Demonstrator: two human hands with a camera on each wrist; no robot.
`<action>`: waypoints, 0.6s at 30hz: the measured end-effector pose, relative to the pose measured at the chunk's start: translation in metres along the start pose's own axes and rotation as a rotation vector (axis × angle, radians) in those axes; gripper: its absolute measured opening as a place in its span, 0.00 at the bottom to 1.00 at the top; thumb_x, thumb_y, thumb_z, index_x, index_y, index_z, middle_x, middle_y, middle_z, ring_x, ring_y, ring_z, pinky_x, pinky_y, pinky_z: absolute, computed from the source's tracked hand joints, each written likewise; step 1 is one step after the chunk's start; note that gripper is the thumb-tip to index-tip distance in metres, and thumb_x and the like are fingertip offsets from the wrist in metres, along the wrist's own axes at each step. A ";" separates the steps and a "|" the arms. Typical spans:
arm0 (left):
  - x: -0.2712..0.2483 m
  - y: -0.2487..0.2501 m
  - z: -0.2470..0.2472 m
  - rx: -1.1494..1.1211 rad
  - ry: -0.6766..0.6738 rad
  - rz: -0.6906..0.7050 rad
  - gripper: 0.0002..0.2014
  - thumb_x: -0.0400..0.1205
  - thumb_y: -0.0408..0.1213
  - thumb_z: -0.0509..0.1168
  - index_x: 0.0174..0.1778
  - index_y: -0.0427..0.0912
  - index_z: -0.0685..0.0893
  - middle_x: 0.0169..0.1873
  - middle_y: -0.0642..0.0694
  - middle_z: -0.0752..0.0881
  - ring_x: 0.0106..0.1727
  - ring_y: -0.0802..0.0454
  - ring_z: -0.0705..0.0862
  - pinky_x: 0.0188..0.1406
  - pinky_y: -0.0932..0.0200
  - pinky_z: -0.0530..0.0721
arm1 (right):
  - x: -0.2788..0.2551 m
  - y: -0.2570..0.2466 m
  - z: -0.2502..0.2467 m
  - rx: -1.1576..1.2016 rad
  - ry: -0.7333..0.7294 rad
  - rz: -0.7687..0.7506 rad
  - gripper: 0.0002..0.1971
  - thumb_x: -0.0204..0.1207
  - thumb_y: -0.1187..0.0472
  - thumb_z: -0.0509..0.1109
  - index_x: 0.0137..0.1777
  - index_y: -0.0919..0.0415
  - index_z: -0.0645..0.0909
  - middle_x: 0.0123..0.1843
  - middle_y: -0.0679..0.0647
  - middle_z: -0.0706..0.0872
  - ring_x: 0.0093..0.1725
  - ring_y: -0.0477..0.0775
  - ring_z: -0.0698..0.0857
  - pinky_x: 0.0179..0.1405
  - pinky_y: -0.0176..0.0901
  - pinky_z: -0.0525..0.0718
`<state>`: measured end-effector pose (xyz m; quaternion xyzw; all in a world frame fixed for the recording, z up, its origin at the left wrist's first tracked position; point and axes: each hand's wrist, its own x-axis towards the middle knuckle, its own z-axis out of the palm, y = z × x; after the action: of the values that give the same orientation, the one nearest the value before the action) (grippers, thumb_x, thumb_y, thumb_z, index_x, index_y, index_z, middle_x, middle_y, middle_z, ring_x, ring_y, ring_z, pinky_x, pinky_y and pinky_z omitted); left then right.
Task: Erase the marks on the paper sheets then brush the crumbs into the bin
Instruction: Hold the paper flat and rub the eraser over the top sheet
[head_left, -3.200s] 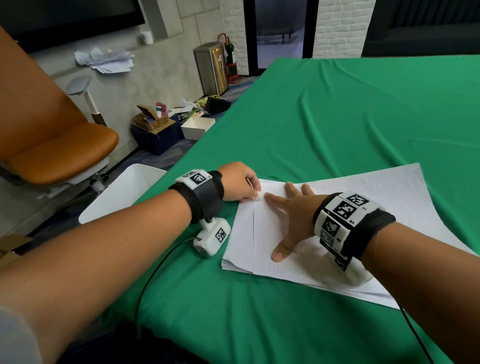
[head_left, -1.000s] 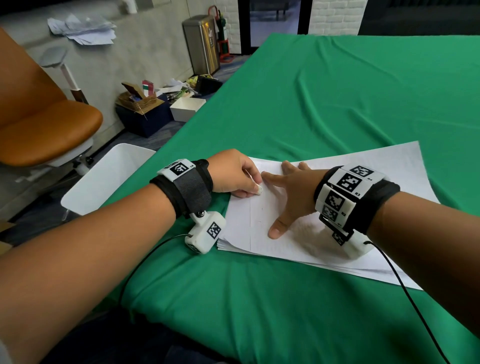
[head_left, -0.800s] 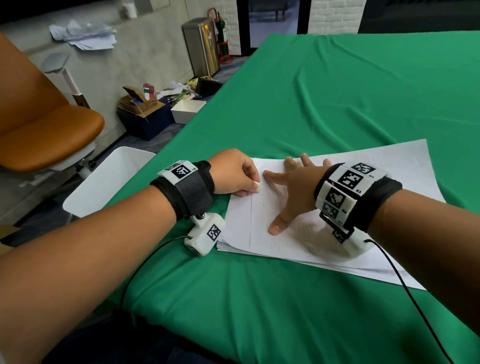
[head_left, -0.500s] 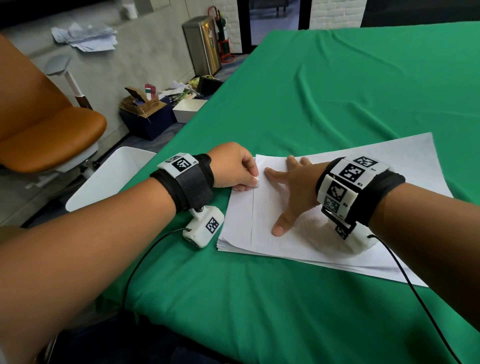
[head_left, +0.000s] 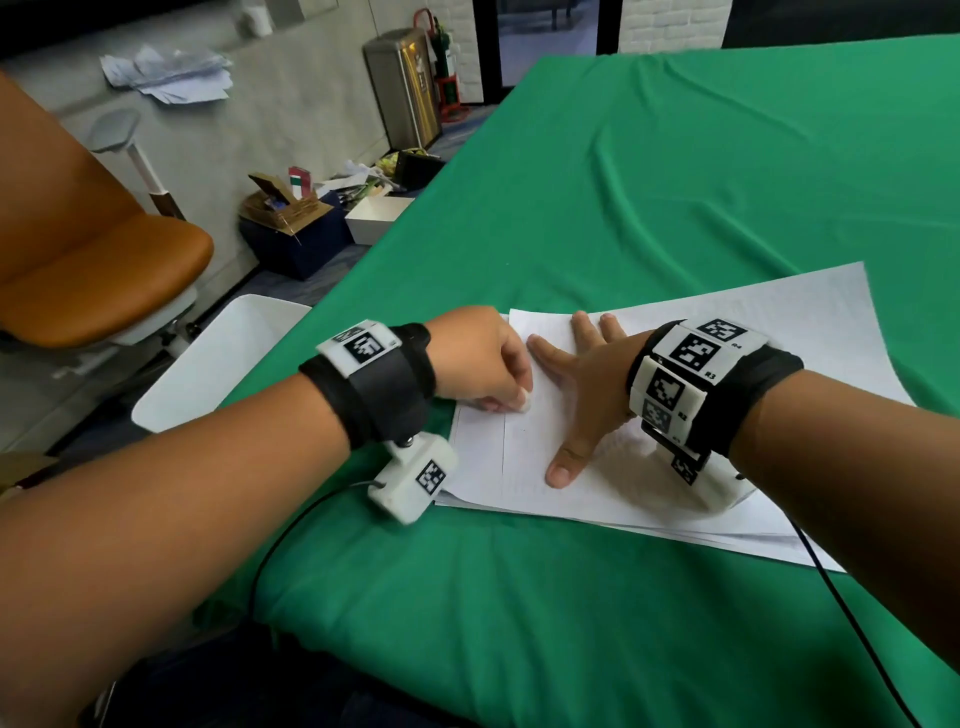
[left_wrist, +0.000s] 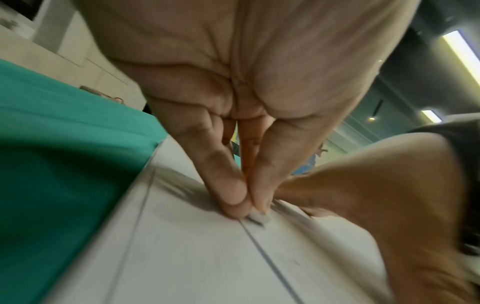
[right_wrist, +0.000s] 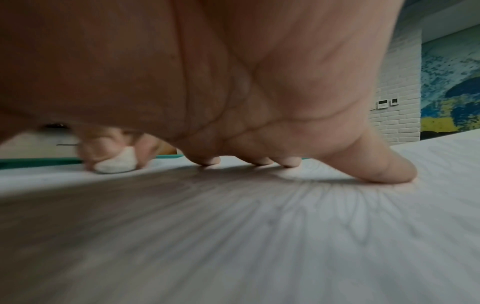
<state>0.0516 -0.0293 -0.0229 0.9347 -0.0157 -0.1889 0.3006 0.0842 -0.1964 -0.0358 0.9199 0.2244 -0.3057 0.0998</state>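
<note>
The left hand (head_left: 483, 358) pinches a small white eraser (head_left: 524, 402) against the top paper sheet (head_left: 519, 467) on the table, just left of the right hand (head_left: 582, 395), which presses flat, fingers spread; the white bin (head_left: 218, 364) stands left, nearer the left hand.

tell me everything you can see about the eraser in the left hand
The eraser is a small, off-white, rounded lump, worn smooth, matte and rubbery in look. Only its lower end shows; the rest is hidden by the fingertips of the left hand, which pinch it from above. Its tip is pressed onto the top paper sheet near that sheet's left edge, beside a thin ruled line. The right hand lies spread flat on the same sheet close by, not touching the eraser.
</note>
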 end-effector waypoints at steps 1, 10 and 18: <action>0.006 0.001 -0.002 -0.005 0.059 -0.006 0.05 0.74 0.29 0.80 0.43 0.38 0.93 0.34 0.40 0.94 0.41 0.43 0.94 0.51 0.44 0.93 | 0.000 0.000 0.000 0.006 0.003 -0.001 0.83 0.41 0.18 0.81 0.85 0.33 0.24 0.89 0.58 0.25 0.88 0.70 0.30 0.82 0.81 0.46; -0.017 -0.006 0.005 -0.020 -0.074 0.021 0.04 0.75 0.29 0.80 0.44 0.37 0.93 0.35 0.40 0.94 0.40 0.45 0.94 0.50 0.45 0.93 | 0.001 0.000 0.000 0.004 -0.002 0.004 0.84 0.39 0.18 0.81 0.85 0.32 0.24 0.89 0.57 0.24 0.89 0.70 0.30 0.82 0.83 0.46; -0.004 0.003 0.001 -0.085 0.058 -0.036 0.04 0.74 0.27 0.81 0.42 0.35 0.93 0.35 0.38 0.93 0.45 0.37 0.94 0.50 0.42 0.94 | 0.000 0.000 0.000 -0.009 -0.008 -0.003 0.83 0.40 0.18 0.81 0.85 0.32 0.24 0.89 0.58 0.24 0.89 0.69 0.30 0.82 0.81 0.46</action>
<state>0.0484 -0.0313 -0.0207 0.9263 0.0180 -0.1678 0.3368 0.0846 -0.1961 -0.0357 0.9178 0.2268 -0.3087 0.1045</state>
